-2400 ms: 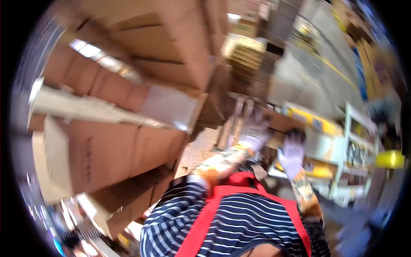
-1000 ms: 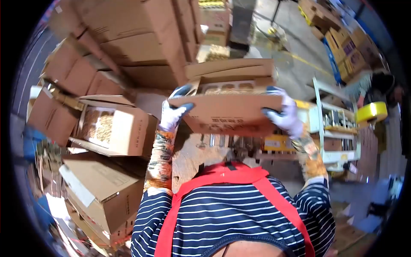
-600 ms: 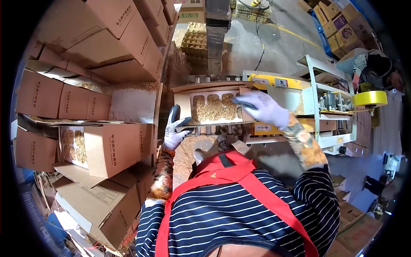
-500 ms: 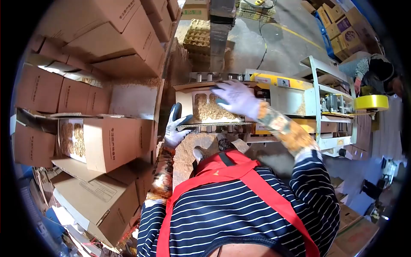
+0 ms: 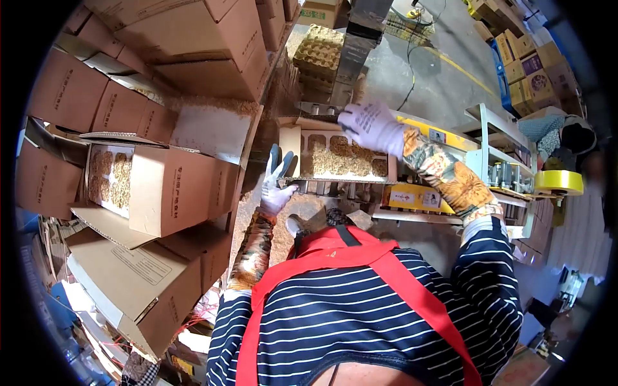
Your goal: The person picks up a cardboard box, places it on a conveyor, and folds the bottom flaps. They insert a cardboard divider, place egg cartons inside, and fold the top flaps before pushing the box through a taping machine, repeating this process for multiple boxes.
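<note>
An open cardboard carton (image 5: 290, 153) lies in front of me on the roller conveyor. Inside it, a white insert (image 5: 315, 172) has several rounded cutouts filled with golden-brown loose husk-like material (image 5: 341, 165). My left hand (image 5: 275, 190), in a grey-and-white glove, is at the carton's near left corner, fingers spread and thumb pointing right along the near edge. My right hand (image 5: 370, 125), in a pale lilac glove, reaches over the carton's far edge by the dark far flap; its fingers are slightly bent and apart, and the fingertips are partly hidden.
On the left, a shelf carries stacked cartons (image 5: 71, 96) and an open carton (image 5: 183, 193) with a similar insert. To the right stands a taping machine frame (image 5: 486, 138) with a yellow tape roll (image 5: 559, 183). Egg trays (image 5: 318, 55) are stacked behind; another person (image 5: 560, 138) is at far right.
My right hand has moved from above the filling to the carton's far edge. More of the filled insert shows. My left hand has its fingers raised at the left corner, and the view has shifted.
</note>
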`<action>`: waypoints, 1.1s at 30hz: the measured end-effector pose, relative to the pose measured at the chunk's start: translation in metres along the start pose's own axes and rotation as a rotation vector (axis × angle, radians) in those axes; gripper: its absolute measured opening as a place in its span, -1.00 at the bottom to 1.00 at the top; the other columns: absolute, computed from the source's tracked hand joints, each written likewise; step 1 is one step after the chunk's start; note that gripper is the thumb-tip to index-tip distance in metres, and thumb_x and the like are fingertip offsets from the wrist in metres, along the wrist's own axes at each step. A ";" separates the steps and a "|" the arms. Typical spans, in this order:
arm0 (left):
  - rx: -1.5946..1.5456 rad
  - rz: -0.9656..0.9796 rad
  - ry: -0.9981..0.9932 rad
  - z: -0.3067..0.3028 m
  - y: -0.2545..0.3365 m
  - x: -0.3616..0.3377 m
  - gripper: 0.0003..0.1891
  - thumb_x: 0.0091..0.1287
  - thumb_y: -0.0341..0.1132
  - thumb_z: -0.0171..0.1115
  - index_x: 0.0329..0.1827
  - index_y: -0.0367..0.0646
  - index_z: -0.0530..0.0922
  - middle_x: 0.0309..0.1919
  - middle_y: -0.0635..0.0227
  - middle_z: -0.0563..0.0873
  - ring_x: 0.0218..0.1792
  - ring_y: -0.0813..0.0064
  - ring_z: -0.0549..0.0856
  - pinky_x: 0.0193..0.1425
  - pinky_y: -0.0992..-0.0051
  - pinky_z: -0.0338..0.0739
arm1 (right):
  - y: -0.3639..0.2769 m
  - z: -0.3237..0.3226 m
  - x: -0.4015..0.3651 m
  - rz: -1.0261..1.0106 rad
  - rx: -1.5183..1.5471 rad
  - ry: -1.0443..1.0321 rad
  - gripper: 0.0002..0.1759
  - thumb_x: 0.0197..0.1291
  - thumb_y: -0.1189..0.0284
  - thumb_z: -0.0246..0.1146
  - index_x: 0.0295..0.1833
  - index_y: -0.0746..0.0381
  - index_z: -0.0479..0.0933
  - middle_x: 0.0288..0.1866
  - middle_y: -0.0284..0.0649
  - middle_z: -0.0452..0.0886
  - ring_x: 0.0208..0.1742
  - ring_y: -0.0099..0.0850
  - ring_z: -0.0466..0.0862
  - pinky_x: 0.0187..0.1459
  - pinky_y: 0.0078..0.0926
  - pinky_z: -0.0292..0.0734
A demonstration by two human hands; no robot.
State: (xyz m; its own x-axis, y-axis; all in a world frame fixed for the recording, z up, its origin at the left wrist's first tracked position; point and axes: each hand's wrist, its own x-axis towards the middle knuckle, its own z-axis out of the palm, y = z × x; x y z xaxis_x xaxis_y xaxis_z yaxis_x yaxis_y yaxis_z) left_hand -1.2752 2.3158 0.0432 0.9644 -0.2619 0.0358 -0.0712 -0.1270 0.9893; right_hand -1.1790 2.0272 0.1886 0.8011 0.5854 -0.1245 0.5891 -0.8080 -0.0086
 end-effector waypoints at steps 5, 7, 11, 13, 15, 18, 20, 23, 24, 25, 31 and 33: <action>-0.039 0.087 0.038 0.005 -0.009 -0.007 -0.04 -0.13 -0.79 0.33 0.50 -0.07 0.40 0.64 0.18 0.07 0.59 0.25 0.18 0.55 0.36 0.30 | -0.021 0.023 -0.019 -0.114 0.198 -0.079 -0.66 0.17 0.21 0.27 -0.01 0.16 0.49 -0.13 -0.12 0.63 -0.09 -0.08 0.68 -0.07 -0.10 0.58; 0.169 0.130 0.072 0.007 0.004 -0.006 0.00 -0.14 -0.72 0.42 0.53 -0.06 0.36 0.62 0.14 0.12 0.58 0.18 0.21 0.55 0.32 0.29 | -0.031 0.038 -0.018 -0.111 0.202 -0.241 -0.61 0.18 0.22 0.27 0.05 0.17 0.46 -0.09 -0.07 0.64 -0.06 -0.08 0.68 -0.04 -0.11 0.58; 0.371 0.125 0.016 -0.001 0.014 -0.005 0.07 -0.15 -0.52 0.56 0.57 -0.04 0.27 0.59 0.07 0.17 0.56 0.09 0.23 0.60 0.23 0.18 | -0.038 0.062 -0.006 -0.093 0.209 -0.334 -0.58 0.15 0.23 0.28 0.06 0.21 0.44 -0.10 -0.03 0.65 -0.07 -0.08 0.69 -0.04 -0.12 0.57; -0.073 -0.016 -0.123 -0.027 0.010 0.007 -0.03 0.05 -0.43 0.46 0.59 -0.16 0.19 0.60 0.14 0.18 0.58 0.17 0.21 0.63 0.24 0.10 | -0.038 0.048 -0.005 -0.043 0.302 -0.343 -0.58 0.15 0.24 0.26 0.06 0.23 0.44 -0.16 -0.02 0.66 -0.12 -0.09 0.70 -0.06 -0.12 0.56; -0.701 -0.093 -0.067 -0.034 0.050 0.020 -0.06 0.23 -0.28 0.37 0.63 -0.21 0.04 0.58 0.10 0.22 0.57 0.20 0.25 0.59 0.25 0.18 | -0.017 0.031 -0.009 0.033 0.507 -0.227 -0.58 0.15 0.23 0.24 0.06 0.23 0.45 -0.21 -0.05 0.67 -0.20 -0.10 0.70 -0.09 -0.12 0.56; 0.726 -0.362 -0.165 -0.026 0.096 0.059 0.16 0.15 0.15 0.42 0.61 -0.36 -0.03 0.47 -0.17 0.34 0.46 0.10 0.42 0.49 0.33 0.35 | -0.005 0.019 -0.005 0.068 0.654 -0.085 -0.42 0.17 0.17 0.26 0.26 0.20 0.46 -0.02 0.00 0.69 -0.02 -0.05 0.70 0.10 -0.17 0.56; 1.025 -0.634 -0.350 0.002 0.111 0.088 0.33 0.02 0.27 0.45 0.60 -0.44 -0.13 0.28 -0.21 0.55 0.27 0.00 0.61 0.40 0.31 0.44 | 0.000 0.022 0.013 -0.029 0.604 -0.217 -0.36 0.15 0.18 0.28 0.35 0.14 0.43 0.02 -0.03 0.71 0.04 -0.09 0.70 0.15 -0.19 0.56; 0.978 -0.700 -0.339 0.017 0.081 0.101 0.12 0.15 0.06 0.26 0.59 -0.48 -0.13 0.24 -0.21 0.58 0.25 -0.06 0.60 0.35 0.25 0.47 | -0.012 0.010 0.021 0.003 0.675 -0.311 -0.26 0.09 0.24 0.32 0.41 0.19 0.36 -0.04 0.02 0.70 -0.02 -0.07 0.70 0.06 -0.22 0.58; 0.948 -0.681 -0.245 0.012 0.071 0.101 -0.09 0.23 -0.04 0.20 0.54 -0.45 0.11 0.04 -0.06 0.72 0.04 0.06 0.71 0.19 0.28 0.55 | -0.020 0.015 0.016 -0.024 0.681 -0.355 -0.26 0.06 0.27 0.31 0.40 0.22 0.35 -0.09 0.04 0.70 -0.07 -0.05 0.71 0.01 -0.21 0.59; 0.707 -0.544 -0.153 -0.010 0.018 0.093 -0.21 0.26 -0.06 0.17 0.47 -0.40 0.25 0.01 -0.06 0.72 0.00 0.04 0.72 0.17 0.28 0.56 | -0.028 0.036 0.004 -0.022 0.644 -0.193 -0.24 0.02 0.29 0.30 0.39 0.25 0.33 -0.15 0.08 0.69 -0.12 0.00 0.70 -0.05 -0.15 0.60; 0.456 -0.184 0.323 -0.025 0.010 0.072 -0.64 0.27 -0.29 0.22 0.10 -0.26 0.60 -0.18 0.24 0.68 -0.20 0.29 0.66 -0.04 0.32 0.57 | -0.064 0.083 -0.001 0.011 0.368 -0.370 0.01 0.11 0.22 0.30 0.63 0.22 -0.01 0.00 0.05 0.67 -0.05 -0.08 0.71 -0.03 -0.17 0.60; 0.704 0.347 0.420 0.019 0.105 0.076 -0.65 0.25 -0.29 0.26 0.08 -0.19 0.62 0.08 0.09 0.67 0.11 0.04 0.64 0.24 0.20 0.52 | -0.067 0.094 0.002 0.019 0.297 -0.385 -0.01 0.13 0.22 0.29 0.62 0.21 0.01 0.04 0.01 0.67 0.00 -0.09 0.70 0.01 -0.20 0.60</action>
State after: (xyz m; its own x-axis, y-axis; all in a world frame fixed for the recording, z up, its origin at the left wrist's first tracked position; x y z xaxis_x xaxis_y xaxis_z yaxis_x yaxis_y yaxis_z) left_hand -1.2142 2.2642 0.1474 0.8631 -0.0403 0.5034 -0.3835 -0.7008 0.6015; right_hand -1.2269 2.0766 0.0954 0.6809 0.5490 -0.4847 0.4745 -0.8349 -0.2790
